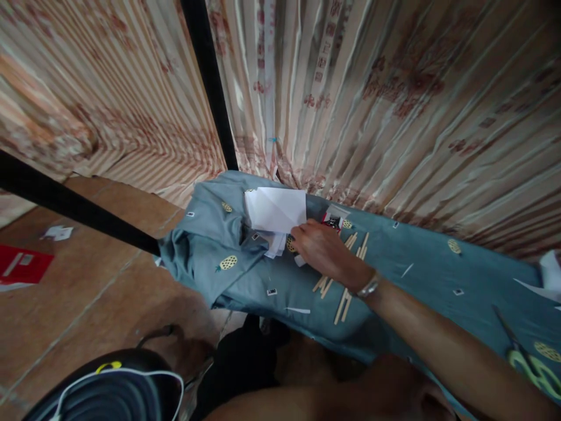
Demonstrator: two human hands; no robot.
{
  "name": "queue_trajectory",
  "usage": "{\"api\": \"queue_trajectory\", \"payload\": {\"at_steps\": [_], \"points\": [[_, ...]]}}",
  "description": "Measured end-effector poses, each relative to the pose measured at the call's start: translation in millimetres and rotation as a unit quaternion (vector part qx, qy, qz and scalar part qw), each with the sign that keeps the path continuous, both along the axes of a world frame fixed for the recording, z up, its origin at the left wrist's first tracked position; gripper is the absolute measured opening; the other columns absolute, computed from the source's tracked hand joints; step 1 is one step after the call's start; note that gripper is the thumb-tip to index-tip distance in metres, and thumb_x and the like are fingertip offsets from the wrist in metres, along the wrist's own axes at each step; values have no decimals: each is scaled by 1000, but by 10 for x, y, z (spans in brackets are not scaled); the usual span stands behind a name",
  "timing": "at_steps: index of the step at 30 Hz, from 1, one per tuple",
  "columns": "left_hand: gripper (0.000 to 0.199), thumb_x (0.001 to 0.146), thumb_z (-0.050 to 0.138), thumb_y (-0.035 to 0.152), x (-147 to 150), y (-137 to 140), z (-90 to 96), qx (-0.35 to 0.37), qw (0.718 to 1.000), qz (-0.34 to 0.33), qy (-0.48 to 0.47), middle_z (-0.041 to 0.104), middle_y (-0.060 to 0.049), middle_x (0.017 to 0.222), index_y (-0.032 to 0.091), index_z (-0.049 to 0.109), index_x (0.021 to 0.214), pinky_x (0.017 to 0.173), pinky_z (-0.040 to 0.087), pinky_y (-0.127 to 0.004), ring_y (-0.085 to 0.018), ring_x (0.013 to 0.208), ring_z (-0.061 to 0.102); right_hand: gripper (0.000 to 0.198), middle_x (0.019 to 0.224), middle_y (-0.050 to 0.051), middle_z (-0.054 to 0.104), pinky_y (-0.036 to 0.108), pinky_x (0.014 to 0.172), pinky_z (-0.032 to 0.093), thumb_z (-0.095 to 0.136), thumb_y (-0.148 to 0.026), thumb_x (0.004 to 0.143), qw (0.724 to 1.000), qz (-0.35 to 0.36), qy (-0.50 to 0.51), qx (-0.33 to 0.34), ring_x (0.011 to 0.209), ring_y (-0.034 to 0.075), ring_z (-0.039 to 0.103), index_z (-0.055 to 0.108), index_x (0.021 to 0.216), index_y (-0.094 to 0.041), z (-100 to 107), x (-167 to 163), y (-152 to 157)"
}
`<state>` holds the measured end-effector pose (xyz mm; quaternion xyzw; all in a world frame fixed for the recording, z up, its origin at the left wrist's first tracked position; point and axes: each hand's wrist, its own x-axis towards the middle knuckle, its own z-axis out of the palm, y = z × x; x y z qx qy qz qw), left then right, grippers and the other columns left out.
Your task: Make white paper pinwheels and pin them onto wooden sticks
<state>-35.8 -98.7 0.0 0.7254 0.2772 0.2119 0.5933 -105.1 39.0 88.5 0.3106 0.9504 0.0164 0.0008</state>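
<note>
Right grip [322, 248] touches the white paper [280, 207] at its near-right corner; pinch unclear.

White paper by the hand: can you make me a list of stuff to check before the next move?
1. Right hand at the paper's near right corner: ok.
2. Corner pinched firmly: cannot tell; the hand hides its grip.
3. Sheets stacked evenly: not ok; edges stick out on the left.
4. Sticks lined up: not ok; they lie at different angles.
5. Scissors away from the hand: ok, far right.
6. Cloth smooth: not ok; bunched on the left.
</note>
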Motion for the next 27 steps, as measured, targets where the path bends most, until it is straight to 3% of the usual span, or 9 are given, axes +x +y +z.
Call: {"api": "queue_trajectory", "payload": {"at_steps": [2, 7, 18, 24, 27], "points": [[27, 86, 58, 12, 1, -6, 18, 3, 1000, -5, -2, 77, -1, 101, 24, 72, 106, 84, 53, -25, -19, 99, 71, 23, 99, 19, 71, 35, 78, 49, 46, -5, 92, 995, 1, -93, 40, 97, 28, 63, 65, 103, -6, -186, -175, 190], [25, 86, 61, 17, -12, 11, 47, 6, 1000, 15, -26, 76, 0, 107, 25, 70, 109, 88, 53, -28, -22, 108, 68, 25, 97, 22, 71, 36, 73, 49, 44, 1, 88, 992, 6, -120, 41, 95, 31, 64, 67, 98, -2, -388, -332, 268], [17, 89, 57, 20, 28, -11, 20, 39, 999, -1, 29, 76, -2, 112, 22, 69, 100, 84, 53, -24, -19, 104, 70, 24, 95, 22, 72, 37, 72, 50, 44, -1, 89, 992, 41, -117, 34, 96, 32, 64, 67, 97, -4, -376, -227, 48], [29, 93, 53, 25, 57, -6, -6, 45, 998, -47, 26, 70, -8, 125, 15, 66, 116, 89, 51, -24, -19, 104, 71, 25, 92, 20, 73, 34, 71, 48, 43, -7, 93, 992, 44, -119, 6, 95, 29, 66, 68, 96, -7, -353, -180, 219], [30, 90, 56, 23, 50, 16, 18, 33, 998, -40, 20, 68, -5, 129, 17, 66, 118, 89, 52, -24, -19, 106, 70, 28, 90, 18, 73, 32, 72, 47, 42, -12, 96, 992, 47, -113, -5, 95, 27, 68, 69, 96, -9, -349, -134, 357]]}}
